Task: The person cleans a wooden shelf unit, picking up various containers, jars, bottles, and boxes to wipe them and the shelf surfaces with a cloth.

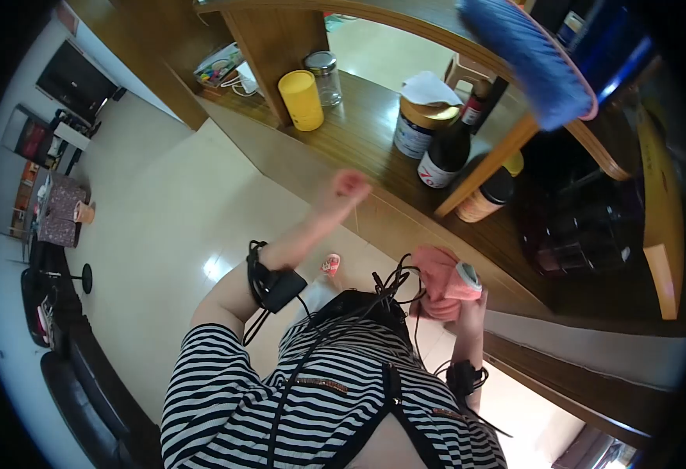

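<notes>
My left hand [351,186] is raised in front of the wooden shelf's lower edge, its fingers curled in and slightly blurred, with nothing showing in them. Lower right, my right hand [472,301] grips a pink cloth [435,283] that hangs in folds. A small round grey-and-white piece [468,273] shows at the cloth's upper right; what it is I cannot tell. Nearest my left hand on the shelf [351,129] stand a yellow canister [301,102], a glass jar with a metal lid [324,78], a tin [415,133] with white paper on top and a dark wine bottle [444,155].
A dark-lidded jar [485,197] stands behind a slanting wooden post [491,164]. A blue fluffy duster [527,59] lies across the upper shelf. Black cables [394,281] hang at my waist, and black boxes are strapped to both forearms. A dark sofa [97,399] is at the left.
</notes>
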### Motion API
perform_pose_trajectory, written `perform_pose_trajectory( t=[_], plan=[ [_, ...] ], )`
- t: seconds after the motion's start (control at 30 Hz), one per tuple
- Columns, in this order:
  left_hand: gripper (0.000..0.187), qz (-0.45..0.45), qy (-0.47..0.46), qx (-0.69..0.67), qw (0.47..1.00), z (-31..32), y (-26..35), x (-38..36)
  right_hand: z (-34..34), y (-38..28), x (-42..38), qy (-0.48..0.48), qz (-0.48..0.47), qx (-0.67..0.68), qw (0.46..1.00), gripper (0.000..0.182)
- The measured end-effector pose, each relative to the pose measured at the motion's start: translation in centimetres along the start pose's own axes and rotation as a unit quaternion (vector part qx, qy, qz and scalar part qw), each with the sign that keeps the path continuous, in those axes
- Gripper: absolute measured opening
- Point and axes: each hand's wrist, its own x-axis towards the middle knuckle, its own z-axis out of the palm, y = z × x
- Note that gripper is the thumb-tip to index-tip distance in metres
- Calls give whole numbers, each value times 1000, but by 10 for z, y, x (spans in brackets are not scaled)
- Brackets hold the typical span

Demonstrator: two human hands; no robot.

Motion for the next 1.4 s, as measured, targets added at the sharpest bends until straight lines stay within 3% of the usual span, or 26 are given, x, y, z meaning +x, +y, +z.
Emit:
perform_pose_trajectory(
  t=[0.07, 0.13, 0.17, 0.23, 0.33, 0.37, 0.43, 0.47, 0.53, 0.57, 0.6, 0.63, 0.73, 0.83, 0.9, 0.97, 1.0, 1.07, 1.13, 1.2, 1.23, 1.27, 1.33, 1.37, 1.4],
  plan=[
    [52, 17, 56, 27, 998, -46, -31, 29, 30, -8, 22, -34, -19, -10, 999, 41],
    [70, 59, 167, 154, 972, -79, -39, 52, 54, -9, 44, -84, -28, -22, 996, 46],
    [70, 59, 166, 155, 972, -92, -39, 67, 65, -10, 57, -120, -24, 11, 992, 48],
    [88, 218, 224, 278, 908, -115, -37, 95, 98, -19, 83, -135, -76, 19, 988, 48],
    [102, 240, 231, 342, 879, -129, -24, 127, 161, -47, 124, -139, -161, -5, 977, 46],
    [102, 241, 226, 338, 881, -129, -20, 137, 185, -52, 139, -95, -151, -104, 978, 47],
    [108, 156, 238, 290, 914, -124, -14, 150, 231, -58, 173, -85, -254, -213, 939, 51],
    [108, 157, 232, 288, 916, -120, -16, 155, 254, -48, 189, -46, -312, -244, 917, 53],
    [107, 144, 281, 286, 905, -110, -22, 161, 282, -15, 220, -21, -326, -338, 883, 58],
    [107, 145, 274, 283, 908, -106, -26, 164, 297, 3, 226, -15, -322, -343, 882, 58],
    [106, 148, 284, 216, 923, -103, -32, 166, 311, 21, 230, -15, -221, -526, 821, 63],
    [105, 149, 294, 146, 933, -99, -39, 169, 322, 34, 234, -16, -108, -683, 722, 68],
    [102, 152, 287, 130, 937, -95, -56, 175, 342, 53, 246, 35, -50, -710, 702, 75],
    [104, 95, 295, 144, 940, -89, -58, 178, 346, 60, 268, 52, -60, -724, 685, 76],
    [103, 102, 314, 147, 932, -85, -59, 180, 343, 54, 277, 58, -75, -731, 676, 78],
    [102, 111, 342, 146, 922, -82, -61, 187, 339, 37, 289, -37, -73, -785, 615, 77],
    [103, 108, 352, 163, 915, -80, -62, 189, 343, 19, 293, -41, -79, -788, 610, 77],
    [103, 97, 373, 181, 905, -77, -62, 192, 356, -25, 291, -119, -42, -779, 614, 86],
    [101, 103, 375, 216, 896, -75, -64, 194, 365, -35, 296, -94, -69, -777, 619, 88],
    [100, 107, 379, 231, 890, -71, -68, 194, 365, -30, 322, -87, -156, -665, 725, 90],
    [100, 113, 381, 239, 886, -71, -69, 195, 373, -26, 337, -90, -138, -615, 771, 93],
    [100, 110, 384, 243, 884, -70, -71, 195, 378, -15, 355, -95, -139, -612, 773, 93],
    [99, 92, 353, 181, 913, -70, -70, 194, 384, 20, 387, -119, -143, -437, 880, 100],
    [99, 90, 358, 184, 911, -70, -71, 192, 389, 28, 394, -125, -144, -435, 880, 100],
    [97, 74, 313, 85, 943, -70, -75, 190, 396, 35, 400, -150, -128, -398, 896, 105]
  ],
)
